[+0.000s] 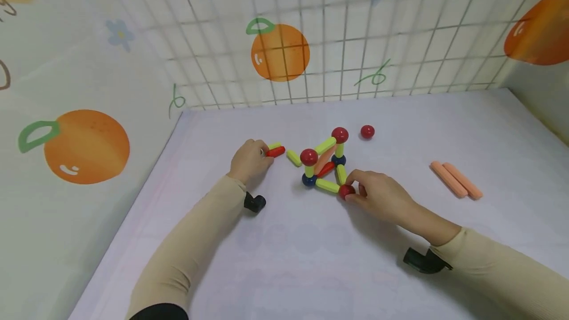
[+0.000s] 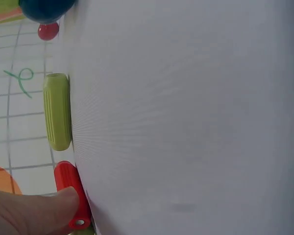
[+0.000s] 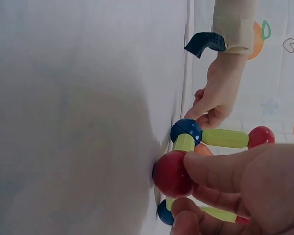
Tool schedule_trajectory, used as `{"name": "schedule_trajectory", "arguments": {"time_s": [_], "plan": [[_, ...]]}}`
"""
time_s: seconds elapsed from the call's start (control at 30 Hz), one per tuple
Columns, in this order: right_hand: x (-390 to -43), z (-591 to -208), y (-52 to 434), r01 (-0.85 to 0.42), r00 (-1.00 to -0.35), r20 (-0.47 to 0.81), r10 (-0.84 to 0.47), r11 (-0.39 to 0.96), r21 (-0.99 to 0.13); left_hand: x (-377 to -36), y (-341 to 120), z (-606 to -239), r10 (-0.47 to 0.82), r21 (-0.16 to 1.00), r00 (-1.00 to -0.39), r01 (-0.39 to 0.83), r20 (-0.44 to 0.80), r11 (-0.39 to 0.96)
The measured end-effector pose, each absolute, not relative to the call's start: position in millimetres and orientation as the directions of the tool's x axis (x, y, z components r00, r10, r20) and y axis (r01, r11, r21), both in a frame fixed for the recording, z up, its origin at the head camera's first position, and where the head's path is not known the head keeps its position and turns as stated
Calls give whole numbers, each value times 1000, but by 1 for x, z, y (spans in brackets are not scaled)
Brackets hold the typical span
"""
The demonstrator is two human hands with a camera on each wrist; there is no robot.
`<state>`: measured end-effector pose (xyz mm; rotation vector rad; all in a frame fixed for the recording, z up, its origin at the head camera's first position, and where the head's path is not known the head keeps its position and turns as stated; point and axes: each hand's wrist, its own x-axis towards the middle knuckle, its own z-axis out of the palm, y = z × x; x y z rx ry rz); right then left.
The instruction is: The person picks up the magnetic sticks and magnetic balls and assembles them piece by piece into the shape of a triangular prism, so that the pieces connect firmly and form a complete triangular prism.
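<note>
The person's right hand (image 1: 378, 196) pinches a red ball (image 1: 346, 191) at the near right corner of a small stick-and-ball frame (image 1: 326, 164) standing in the middle of the white table (image 1: 311, 260); thumb and fingers are curled round the ball, as the right wrist view shows. The frame joins yellow-green sticks with red and dark blue balls, and a red stick and an orange one cross inside it. The left hand (image 1: 250, 161) lies to the left of the frame, its fingertips curled onto a red stick (image 1: 275, 151) lying on the table, with a yellow-green stick (image 1: 293, 157) just beside it. A loose red ball (image 1: 367, 132) sits beyond the frame, and two orange sticks (image 1: 455, 180) lie together well apart at the right.
</note>
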<state>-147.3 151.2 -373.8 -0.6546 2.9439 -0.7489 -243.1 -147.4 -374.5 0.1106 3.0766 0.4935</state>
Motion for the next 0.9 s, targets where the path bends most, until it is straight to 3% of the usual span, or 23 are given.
{"name": "schedule_trajectory", "arguments": {"time_s": [0.43,0.7,0.9], "plan": [[-149,-371,146,-396,-906,63,-418,788,-472,-249,-146,-363,110,226,-992,93,-62,970],[-152,-372,144,-397,-909,89,-407,782,-481,-229,-150,-354,166,220,-952,109,-257,969],[-158,-374,143,-375,-917,70,-394,786,-492,-205,-141,-353,260,275,-929,187,-262,943]]}}
